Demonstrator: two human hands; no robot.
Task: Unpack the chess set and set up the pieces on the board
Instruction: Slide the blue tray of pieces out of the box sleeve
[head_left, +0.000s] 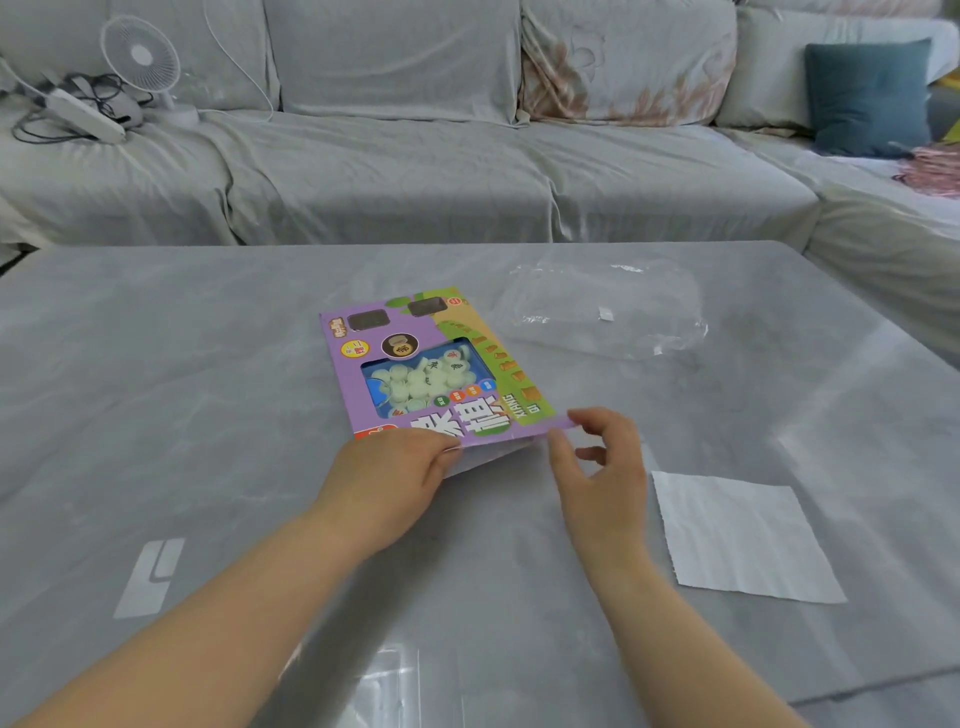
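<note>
A flat purple chess set box (353, 384) lies on the grey table (208, 364), its clear window showing several pale round pieces (421, 382) inside. My left hand (400, 467) grips the box's near edge, fingers tucked under the lifted cardboard flap. My right hand (597, 462) hovers at the box's near right corner, thumb and forefinger spread on either side of that corner, other fingers loosely curled. A white sheet of folded paper (743, 535), which may be the board, lies flat to the right.
A crumpled clear plastic wrapper (608, 312) lies beyond the box on the right. Behind the table stands a grey covered sofa (415, 171) with a small white fan (143, 62), a power strip and a teal cushion (867, 98).
</note>
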